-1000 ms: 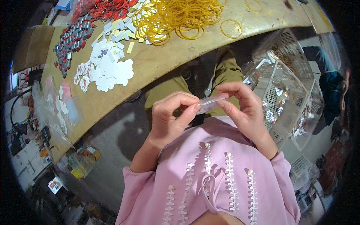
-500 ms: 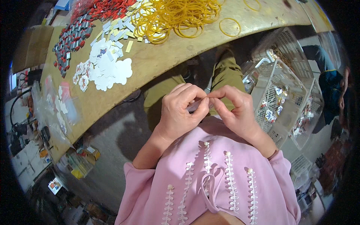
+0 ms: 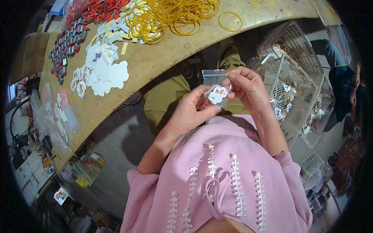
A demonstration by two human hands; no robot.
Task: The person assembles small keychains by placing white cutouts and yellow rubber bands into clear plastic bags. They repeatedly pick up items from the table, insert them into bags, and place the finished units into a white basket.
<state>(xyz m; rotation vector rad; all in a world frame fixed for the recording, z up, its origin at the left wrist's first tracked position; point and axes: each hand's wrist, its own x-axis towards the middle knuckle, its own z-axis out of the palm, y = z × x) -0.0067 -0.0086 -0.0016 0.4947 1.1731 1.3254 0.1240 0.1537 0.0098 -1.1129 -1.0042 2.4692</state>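
Above my lap is a small clear zip bag (image 3: 211, 77) holding a white scalloped, cloud-shaped piece (image 3: 217, 94) and something red near its lower edge. My right hand (image 3: 250, 86) is closed, pinching the bag's upper right corner between thumb and fingers. Lower down on the left side, my left hand (image 3: 192, 108) has its thumb and curled fingers around the bag's bottom part; its fingertips are partly hidden and a little blurred. The bag hangs upright, with its zip edge at the top.
On the wooden table (image 3: 155, 66) ahead lie yellow rubber bands (image 3: 175, 15), paper strips (image 3: 112, 33), white cloud-shaped cards (image 3: 107, 77) and grey-and-red small parts (image 3: 70, 42). Perforated plastic baskets (image 3: 285, 73) with filled bags stand at my right. Someone's sleeve (image 3: 342, 85) shows beyond.
My hands were together, pinching at the bag's edge. They have moved apart, my right hand up and right, and the bag now faces me with its contents showing.
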